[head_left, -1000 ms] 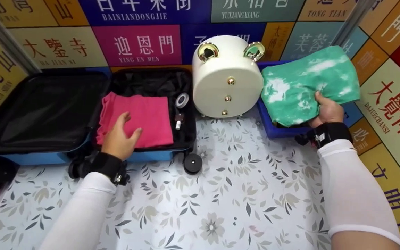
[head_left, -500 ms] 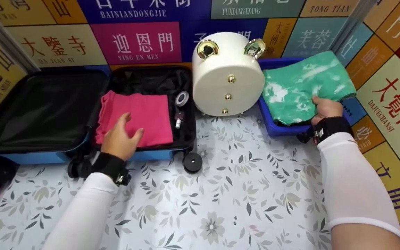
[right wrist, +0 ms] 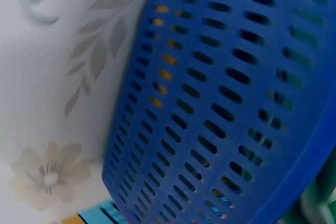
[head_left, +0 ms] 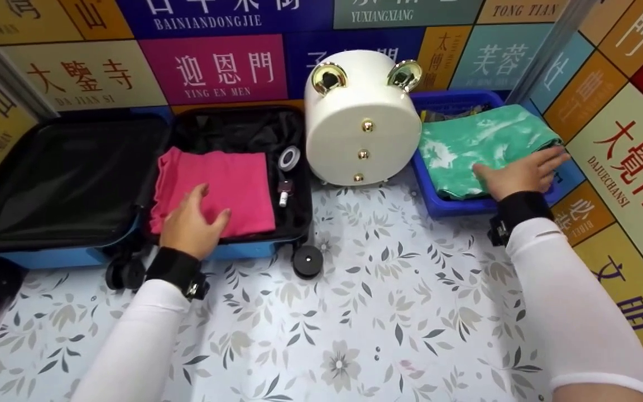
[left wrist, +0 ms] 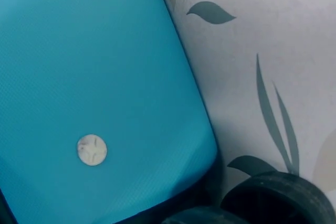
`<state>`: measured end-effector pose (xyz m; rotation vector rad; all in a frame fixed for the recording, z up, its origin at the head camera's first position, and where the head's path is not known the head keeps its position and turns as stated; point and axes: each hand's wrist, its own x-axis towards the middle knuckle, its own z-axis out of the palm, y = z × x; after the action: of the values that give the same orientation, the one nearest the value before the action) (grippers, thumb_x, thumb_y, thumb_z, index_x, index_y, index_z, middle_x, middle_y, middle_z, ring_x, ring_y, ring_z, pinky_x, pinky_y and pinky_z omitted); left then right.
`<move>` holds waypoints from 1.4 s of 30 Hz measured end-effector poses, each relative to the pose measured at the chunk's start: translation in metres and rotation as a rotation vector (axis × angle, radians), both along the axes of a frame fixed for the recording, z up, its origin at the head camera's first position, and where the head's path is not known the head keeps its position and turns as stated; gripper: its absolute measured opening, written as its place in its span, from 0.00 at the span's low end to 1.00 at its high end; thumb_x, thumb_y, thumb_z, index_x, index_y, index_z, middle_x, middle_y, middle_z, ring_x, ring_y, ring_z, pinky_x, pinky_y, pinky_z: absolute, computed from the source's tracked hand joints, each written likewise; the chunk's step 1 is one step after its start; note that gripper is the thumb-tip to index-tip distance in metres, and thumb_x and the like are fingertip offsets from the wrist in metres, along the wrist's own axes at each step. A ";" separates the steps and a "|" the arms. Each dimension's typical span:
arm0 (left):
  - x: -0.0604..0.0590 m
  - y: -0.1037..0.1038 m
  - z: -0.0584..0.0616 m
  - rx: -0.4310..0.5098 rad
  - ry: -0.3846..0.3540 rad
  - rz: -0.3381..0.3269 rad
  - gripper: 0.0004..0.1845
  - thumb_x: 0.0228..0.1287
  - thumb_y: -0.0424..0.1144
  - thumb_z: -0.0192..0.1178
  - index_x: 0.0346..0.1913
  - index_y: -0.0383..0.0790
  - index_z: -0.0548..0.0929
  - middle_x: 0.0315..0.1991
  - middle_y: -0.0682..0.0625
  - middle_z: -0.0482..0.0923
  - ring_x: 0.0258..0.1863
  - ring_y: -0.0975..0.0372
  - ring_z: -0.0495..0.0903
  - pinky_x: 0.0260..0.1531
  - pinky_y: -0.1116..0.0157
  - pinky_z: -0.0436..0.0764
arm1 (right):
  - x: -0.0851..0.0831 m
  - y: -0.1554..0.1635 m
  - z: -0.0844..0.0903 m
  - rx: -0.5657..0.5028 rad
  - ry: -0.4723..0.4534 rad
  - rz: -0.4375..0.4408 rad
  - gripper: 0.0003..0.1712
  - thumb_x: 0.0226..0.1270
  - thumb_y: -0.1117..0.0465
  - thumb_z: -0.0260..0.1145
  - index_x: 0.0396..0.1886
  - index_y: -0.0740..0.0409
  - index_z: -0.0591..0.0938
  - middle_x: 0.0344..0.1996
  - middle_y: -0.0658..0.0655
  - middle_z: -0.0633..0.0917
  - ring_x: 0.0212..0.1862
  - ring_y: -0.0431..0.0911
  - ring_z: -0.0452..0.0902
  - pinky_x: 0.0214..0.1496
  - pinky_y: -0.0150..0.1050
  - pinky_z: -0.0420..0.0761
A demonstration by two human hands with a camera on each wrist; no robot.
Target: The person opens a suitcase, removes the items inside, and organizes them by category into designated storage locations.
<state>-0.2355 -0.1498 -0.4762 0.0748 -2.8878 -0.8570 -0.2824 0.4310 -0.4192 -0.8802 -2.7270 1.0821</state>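
Folded green-and-white tie-dye cloth (head_left: 466,139) lies in the blue basket (head_left: 433,207) on the right. My right hand (head_left: 519,176) rests at the cloth's near right side, fingers spread and thumb on the fabric. On the left, my left hand (head_left: 190,223) is over the near left part of a folded pink cloth (head_left: 238,184), its fingers loosely bent and gripping nothing. That cloth sits in the black-lined half of the open suitcase (head_left: 232,120). Neither hand shows in its own wrist view; the left one has the suitcase's blue shell (left wrist: 105,77), the right one the basket's slotted wall (right wrist: 205,98).
Between suitcase and basket stands a round white case (head_left: 363,123) with gold knobs. A white ring-shaped roll (head_left: 289,158) and a small dark-and-white bottle (head_left: 284,192) lie beside the pink cloth. Suitcase wheels (head_left: 307,262) jut forward onto the leaf-patterned surface (head_left: 366,312). Printed panels enclose the back and sides.
My right hand has lowered the green cloth into the basket and let go, its fingers now spread. The basket's back part has come into view. My left hand has stayed in place.
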 end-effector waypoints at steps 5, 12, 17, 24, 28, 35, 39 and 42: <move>0.001 0.000 0.000 -0.002 -0.008 0.002 0.42 0.72 0.57 0.64 0.82 0.42 0.65 0.79 0.41 0.71 0.79 0.41 0.66 0.78 0.39 0.63 | 0.009 -0.023 -0.008 0.162 -0.034 0.136 0.88 0.61 0.27 0.72 0.78 0.63 0.13 0.77 0.70 0.11 0.81 0.75 0.13 0.84 0.71 0.27; 0.000 0.000 0.001 -0.012 -0.044 -0.004 0.43 0.73 0.58 0.63 0.83 0.43 0.63 0.80 0.39 0.68 0.82 0.39 0.62 0.79 0.37 0.60 | 0.014 -0.035 0.006 0.140 -0.214 0.381 0.86 0.66 0.23 0.64 0.74 0.73 0.12 0.76 0.82 0.18 0.80 0.84 0.35 0.80 0.75 0.51; 0.002 0.000 0.002 -0.020 -0.058 0.003 0.44 0.73 0.60 0.62 0.83 0.45 0.62 0.80 0.39 0.67 0.81 0.39 0.63 0.78 0.35 0.60 | 0.006 -0.045 0.011 0.263 -0.338 0.606 0.60 0.80 0.34 0.57 0.85 0.72 0.41 0.80 0.85 0.45 0.80 0.82 0.42 0.80 0.75 0.52; 0.001 0.001 0.002 -0.023 -0.059 0.004 0.43 0.73 0.59 0.62 0.83 0.44 0.62 0.80 0.38 0.68 0.79 0.39 0.65 0.78 0.36 0.61 | -0.013 -0.046 0.001 0.445 -0.350 0.772 0.31 0.85 0.53 0.54 0.74 0.73 0.73 0.71 0.78 0.74 0.72 0.74 0.70 0.76 0.67 0.70; 0.001 0.002 0.001 -0.030 -0.068 0.004 0.43 0.73 0.60 0.62 0.83 0.44 0.62 0.80 0.38 0.67 0.79 0.38 0.66 0.77 0.35 0.61 | -0.018 -0.044 -0.008 0.455 -0.372 0.788 0.30 0.84 0.54 0.55 0.71 0.73 0.76 0.70 0.78 0.76 0.70 0.73 0.73 0.73 0.66 0.73; 0.001 0.001 0.000 -0.046 -0.056 -0.005 0.43 0.72 0.61 0.61 0.82 0.44 0.63 0.78 0.37 0.70 0.79 0.40 0.66 0.78 0.38 0.62 | -0.020 -0.042 -0.014 0.463 -0.374 0.790 0.32 0.84 0.53 0.53 0.74 0.72 0.73 0.71 0.77 0.74 0.72 0.75 0.69 0.76 0.69 0.69; 0.000 0.001 0.000 -0.047 -0.069 -0.004 0.44 0.72 0.61 0.61 0.83 0.44 0.63 0.79 0.37 0.68 0.80 0.40 0.64 0.79 0.38 0.60 | -0.019 -0.043 -0.013 0.457 -0.365 0.781 0.32 0.84 0.52 0.53 0.74 0.72 0.74 0.71 0.76 0.74 0.72 0.75 0.69 0.76 0.69 0.68; 0.000 0.001 0.000 -0.046 -0.077 -0.002 0.44 0.72 0.62 0.61 0.83 0.45 0.63 0.80 0.38 0.67 0.82 0.40 0.60 0.80 0.37 0.59 | -0.018 -0.044 -0.013 0.463 -0.358 0.769 0.31 0.83 0.53 0.53 0.73 0.72 0.74 0.71 0.77 0.75 0.72 0.75 0.69 0.75 0.69 0.69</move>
<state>-0.2356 -0.1492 -0.4759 0.1027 -2.9777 -0.8050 -0.3004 0.3872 -0.4326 0.0804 -3.5006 0.2855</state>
